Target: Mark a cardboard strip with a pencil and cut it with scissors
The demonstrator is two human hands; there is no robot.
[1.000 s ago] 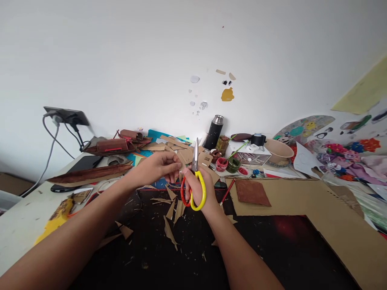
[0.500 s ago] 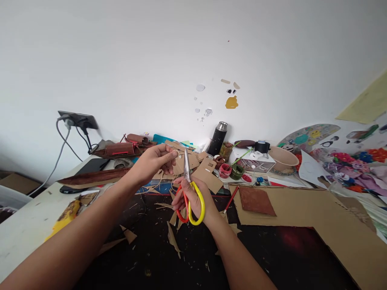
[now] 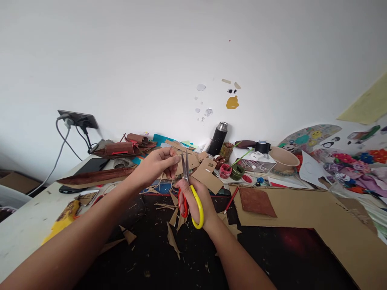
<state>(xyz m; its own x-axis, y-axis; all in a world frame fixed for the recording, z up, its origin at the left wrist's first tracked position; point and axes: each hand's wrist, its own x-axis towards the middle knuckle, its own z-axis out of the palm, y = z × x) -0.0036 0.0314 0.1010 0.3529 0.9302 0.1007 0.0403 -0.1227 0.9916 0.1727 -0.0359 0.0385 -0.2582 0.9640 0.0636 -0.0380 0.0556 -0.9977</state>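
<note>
Two hands were engaged: left hand (image 3: pixel 157 165) pinched a cardboard scrap (image 3: pixel 178 164); right hand (image 3: pixel 198 198), at 5 o'clock, gripped scissors (image 3: pixel 188 192). Scrap appeared light, stiff; hold its edge.

We find the flask (image 3: pixel 218 138) behind the paint pots (image 3: pixel 225 170), the cardboard sheet (image 3: pixel 317 213) right of our scissors (image 3: pixel 198 207), scraps (image 3: pixel 173 238) beneath them, perhaps a tablet (image 3: pixel 90 165) far left.

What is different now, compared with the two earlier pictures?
The scissors blades have opened slightly, and the left hand, pinched shut, has come closer to them. The right hand still grips the handles; the cardboard scraps lie unchanged.
</note>
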